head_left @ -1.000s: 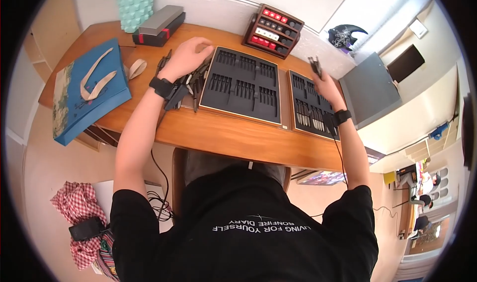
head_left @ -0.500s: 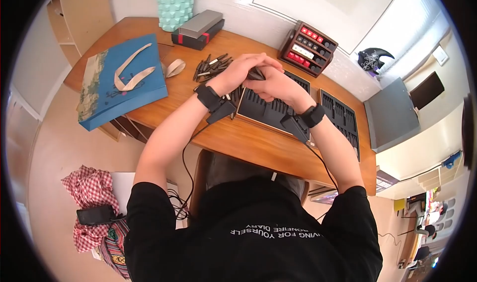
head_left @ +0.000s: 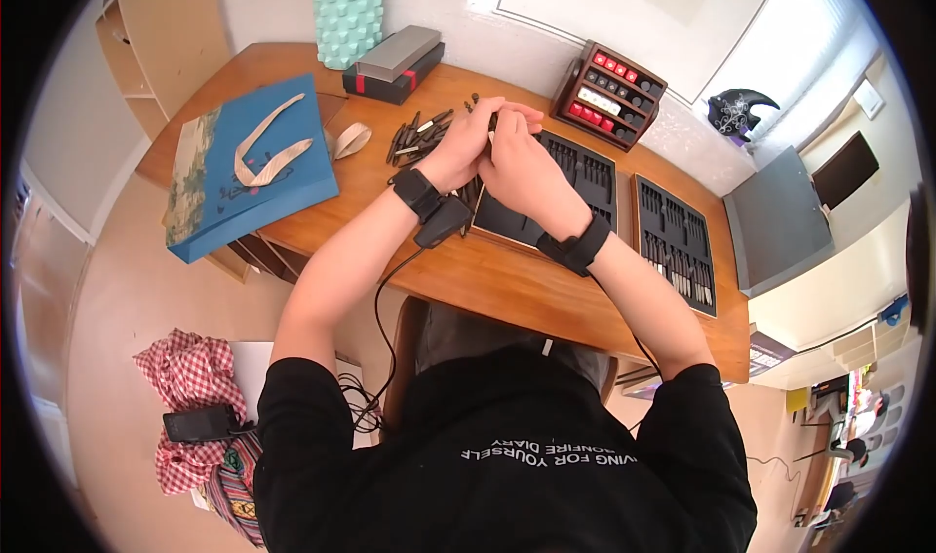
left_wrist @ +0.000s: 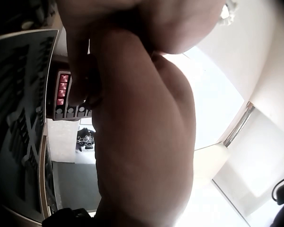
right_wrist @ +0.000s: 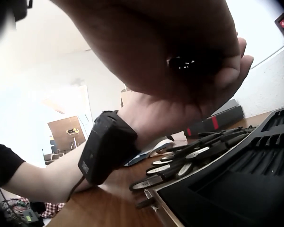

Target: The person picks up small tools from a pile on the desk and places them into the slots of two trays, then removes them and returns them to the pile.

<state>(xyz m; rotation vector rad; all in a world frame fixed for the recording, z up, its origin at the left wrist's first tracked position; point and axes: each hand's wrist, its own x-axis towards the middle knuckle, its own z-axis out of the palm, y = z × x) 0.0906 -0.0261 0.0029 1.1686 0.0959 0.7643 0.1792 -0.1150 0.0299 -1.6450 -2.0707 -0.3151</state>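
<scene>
Both hands meet over the left edge of the middle black slotted tray (head_left: pixel 597 190). My left hand (head_left: pixel 460 151) cups beneath, its palm toward the other hand and its fingers fairly straight. Above it, my right hand (head_left: pixel 531 177) grips some dark slim tools (head_left: pixel 492 122), mostly hidden between the palms. In the right wrist view only glints show on the held tools (right_wrist: pixel 187 63). A pile of similar dark tools (head_left: pixel 414 141), several with silvery oval ends, lies on the desk by the left hand. My right hand hides part of the tray in the head view.
A second slotted tray (head_left: pixel 673 226) at the right holds several tools with silvery ends in its near rows. A blue paper bag (head_left: pixel 283 168) lies left, with boxes (head_left: pixel 395 70) behind. A wooden rack (head_left: pixel 609 95) stands against the wall. Cables run from the wrist cameras.
My right hand has come from over the right tray to the left hand, carrying dark tools. Since half a second ago the two hands have closed together more tightly. The view has shifted.
</scene>
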